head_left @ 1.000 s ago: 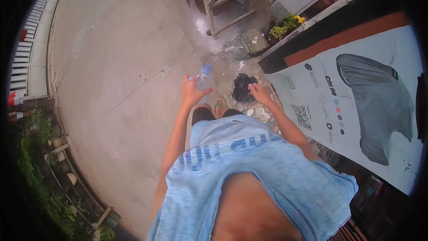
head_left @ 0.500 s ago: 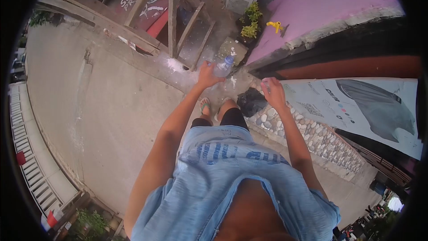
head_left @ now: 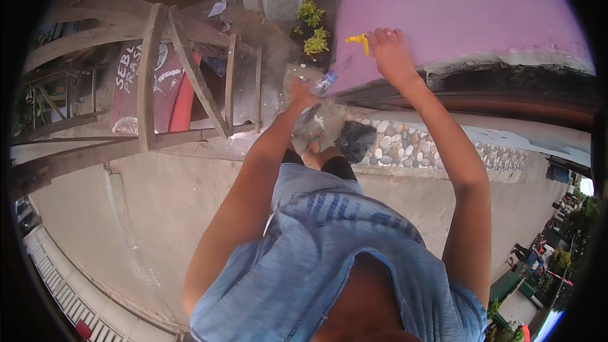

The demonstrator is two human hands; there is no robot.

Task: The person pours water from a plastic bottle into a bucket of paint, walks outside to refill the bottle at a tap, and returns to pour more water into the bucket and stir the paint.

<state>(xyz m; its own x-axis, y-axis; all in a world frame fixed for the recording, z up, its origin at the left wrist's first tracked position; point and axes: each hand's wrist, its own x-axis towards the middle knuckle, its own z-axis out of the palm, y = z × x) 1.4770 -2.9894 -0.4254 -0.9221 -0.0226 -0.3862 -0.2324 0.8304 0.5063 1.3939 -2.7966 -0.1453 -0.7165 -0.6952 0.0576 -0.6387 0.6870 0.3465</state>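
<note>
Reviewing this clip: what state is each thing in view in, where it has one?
plastic bottle: held in left hand; cap and fill unclear
left hand: gripping the bottle
yellow tap: fixed on pink wall; no stream visible
right hand: at the tap; contact unclear
black bag: crumpled, beside pebbled strip
plant: in leaf
wooden frame: standing

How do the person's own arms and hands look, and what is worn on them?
Both arms are bare below the short blue sleeves of a shirt with darker blue print. The left hand and right hand are ungloved; no watch or bracelet shows. Rings are too small to tell.
</note>
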